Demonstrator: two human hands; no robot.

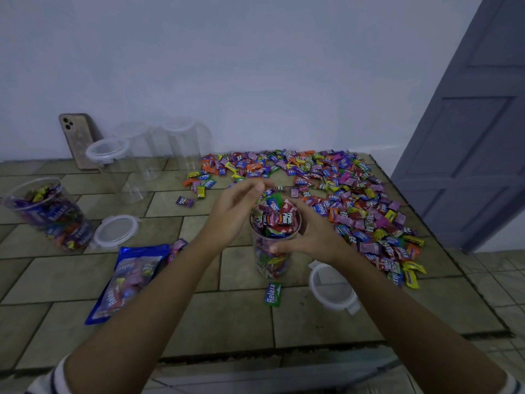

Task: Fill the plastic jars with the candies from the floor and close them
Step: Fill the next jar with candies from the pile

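jar [271, 260]: full to the top, stands on the floor [241, 317] between the hands.
right hand [309, 236]: wraps round the jar's side.
left hand [235, 211]: fingers loose, just above the rim.
candy pile [355, 194]: on the floor behind.

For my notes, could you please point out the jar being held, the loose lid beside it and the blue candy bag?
jar being held [274, 265], head view, lower clear wall.
loose lid [331, 291], head view, its middle.
blue candy bag [125, 282], head view, printed front.

home interior, tiled floor [244, 314], panelled door [471, 137]
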